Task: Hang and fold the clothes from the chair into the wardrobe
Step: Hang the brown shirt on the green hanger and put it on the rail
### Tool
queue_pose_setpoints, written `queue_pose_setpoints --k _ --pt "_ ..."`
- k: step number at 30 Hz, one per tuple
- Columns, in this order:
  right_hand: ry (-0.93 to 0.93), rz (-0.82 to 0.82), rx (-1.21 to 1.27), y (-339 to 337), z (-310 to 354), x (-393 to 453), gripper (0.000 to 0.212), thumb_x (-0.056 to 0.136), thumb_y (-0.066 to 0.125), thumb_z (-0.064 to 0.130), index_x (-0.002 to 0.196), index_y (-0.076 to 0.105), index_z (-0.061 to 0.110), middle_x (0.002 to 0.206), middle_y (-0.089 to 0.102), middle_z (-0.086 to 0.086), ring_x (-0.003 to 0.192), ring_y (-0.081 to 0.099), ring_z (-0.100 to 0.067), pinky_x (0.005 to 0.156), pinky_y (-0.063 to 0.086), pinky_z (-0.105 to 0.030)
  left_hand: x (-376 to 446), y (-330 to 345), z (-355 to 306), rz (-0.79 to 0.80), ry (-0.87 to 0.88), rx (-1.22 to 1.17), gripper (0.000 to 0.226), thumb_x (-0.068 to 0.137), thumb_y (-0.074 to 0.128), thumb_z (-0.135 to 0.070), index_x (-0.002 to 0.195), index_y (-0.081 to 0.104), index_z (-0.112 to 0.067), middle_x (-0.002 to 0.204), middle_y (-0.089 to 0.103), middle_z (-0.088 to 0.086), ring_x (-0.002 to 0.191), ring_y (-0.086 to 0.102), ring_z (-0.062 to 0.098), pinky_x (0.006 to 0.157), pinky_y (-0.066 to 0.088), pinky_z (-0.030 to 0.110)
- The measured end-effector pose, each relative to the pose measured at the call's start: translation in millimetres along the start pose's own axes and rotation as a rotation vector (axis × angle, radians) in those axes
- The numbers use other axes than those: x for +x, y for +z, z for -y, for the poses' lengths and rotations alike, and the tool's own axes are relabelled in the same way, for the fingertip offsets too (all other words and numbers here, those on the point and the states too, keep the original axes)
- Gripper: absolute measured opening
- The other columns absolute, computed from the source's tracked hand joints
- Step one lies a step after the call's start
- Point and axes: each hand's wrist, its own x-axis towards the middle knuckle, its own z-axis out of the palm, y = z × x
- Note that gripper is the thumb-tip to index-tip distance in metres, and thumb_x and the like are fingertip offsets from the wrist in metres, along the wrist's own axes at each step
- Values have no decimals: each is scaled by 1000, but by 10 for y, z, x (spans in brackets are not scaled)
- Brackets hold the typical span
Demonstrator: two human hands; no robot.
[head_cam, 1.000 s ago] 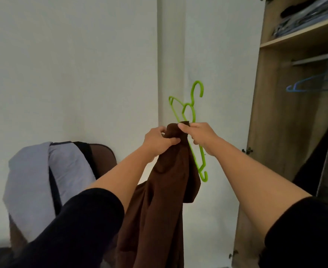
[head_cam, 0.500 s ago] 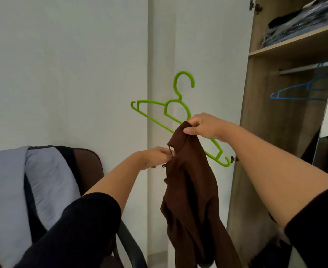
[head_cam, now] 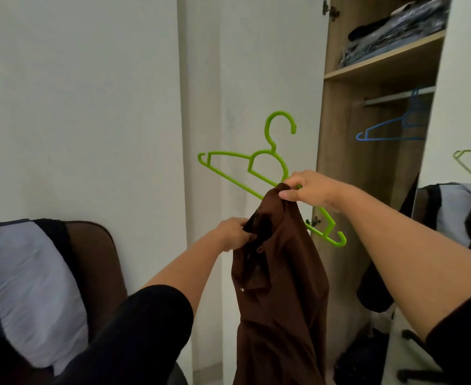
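Right hand (head_cam: 310, 191) pinches bright green plastic hanger (head_cam: 259, 169) and brown collared shirt (head_cam: 280, 287) together; left hand (head_cam: 233, 236) grips collar below hanger, apparently to thread it on.

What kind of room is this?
Probably a bedroom or dressing corner: an open wooden wardrobe with a hanging rail and blue hanger, folded clothes on its shelf, and a chair draped with garments.
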Motion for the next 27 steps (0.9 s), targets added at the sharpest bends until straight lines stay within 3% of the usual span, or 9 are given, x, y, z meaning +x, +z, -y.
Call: queue_pose_setpoints --k 3,8,12,15,17,18,20,23,27 --pt "73 -16 -99 8 -231 -13 23 94 55 22 95 65 1 91 54 -12 88 49 -21 78 39 -33 8 -221 121 -98 -9 -125 8 91 60 -24 98 59 -23 102 61 13 85 61 26 68 54 34" --pt "228 -91 -158 193 -505 21 22 94 53 22 78 60 10 84 54 -11 84 49 -21 61 34 -29 -223 -727 6 48 288 -213 17 90 62 -19 93 48 -28 88 65 17 74 48 24 68 42 36" --pt "272 -137 -129 308 -512 106 19 95 53 23 96 67 11 90 56 -10 87 50 -21 64 36 -26 -285 -882 -266 143 347 -29 34 93 45 2 77 61 -24 83 64 -11 77 51 15 69 40 20" --pt "171 -217 86 309 -454 124 21 90 61 20 110 63 20 94 57 0 91 53 -19 69 42 -23 -277 -997 -291 82 230 263 57 85 32 9 94 72 -31 113 64 -3 101 57 16 86 45 19" --pt "45 -294 226 272 -394 97 44 91 60 16 132 49 27 110 50 8 97 51 -16 81 38 -23 -268 -1035 -234 -10 120 368 58 85 31 7 110 69 -28 127 56 3 111 53 21 89 43 21" --pt "18 -329 287 250 -375 80 53 93 57 16 140 38 31 107 49 7 91 50 -17 81 38 -26 -281 -1027 -194 -45 85 405 56 86 32 6 118 65 -26 132 53 5 117 50 23 92 40 21" --pt "57 -360 397 178 -381 62 59 95 51 19 144 25 39 84 48 -4 73 44 -21 69 38 -29 -289 -973 -82 -82 13 461 56 88 32 4 131 56 -23 141 46 7 127 44 26 99 36 24" --pt "105 -275 433 47 -447 -14 46 97 50 22 139 39 37 71 44 -5 65 36 -17 55 32 -27 -278 -914 117 -118 -83 492 58 89 34 1 142 41 -22 147 38 12 133 38 30 107 34 30" --pt "65 -166 463 -36 -437 -161 41 96 51 16 129 46 41 69 38 -4 60 30 -13 43 29 -13 -291 -1004 306 -178 -164 494 46 89 36 -1 134 48 -7 128 52 17 116 51 33 84 44 30"
